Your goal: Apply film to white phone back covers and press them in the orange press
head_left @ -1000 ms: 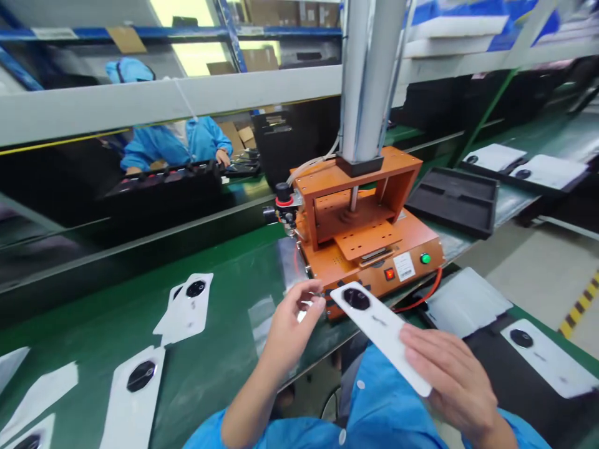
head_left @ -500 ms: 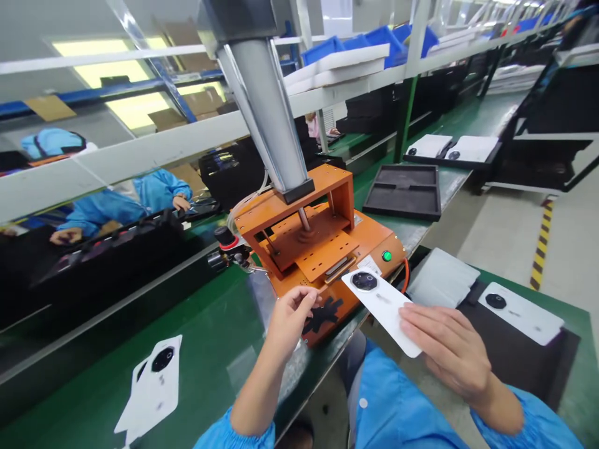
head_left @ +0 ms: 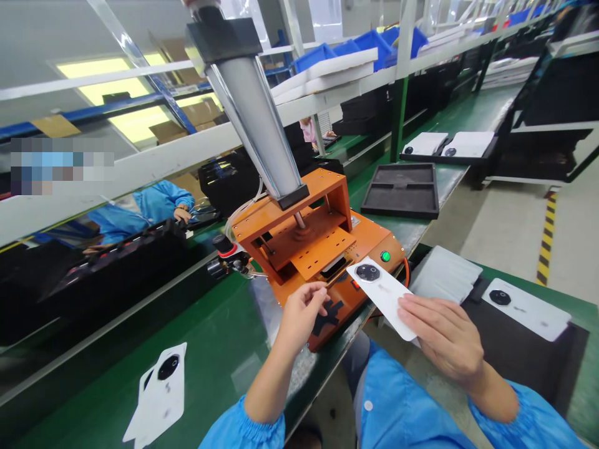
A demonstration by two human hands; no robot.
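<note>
My right hand (head_left: 442, 337) holds a white phone back panel (head_left: 384, 298) with a round black camera area by its lower right end. The panel is tilted in front of the orange press (head_left: 322, 234), near its green button (head_left: 385, 256). In front of the press, beside the black cross-shaped patch (head_left: 329, 317), is my left hand (head_left: 302, 312); its fingers are curled, thumb near the fingertips, and whether anything small is between them is hidden. A dark piece (head_left: 334, 268) lies under the press plate.
Two overlapping white panels (head_left: 171, 390) lie on the green table at left. Right of the press are a translucent stack (head_left: 444, 274) and another white panel (head_left: 526, 310) on a black mat. Behind stands a black tray (head_left: 401, 207). A person's hand (head_left: 182, 214) shows beyond the rail.
The camera view has shifted slightly. The held panel has moved a little up and right, and my left hand has moved slightly right along the front of the press.
</note>
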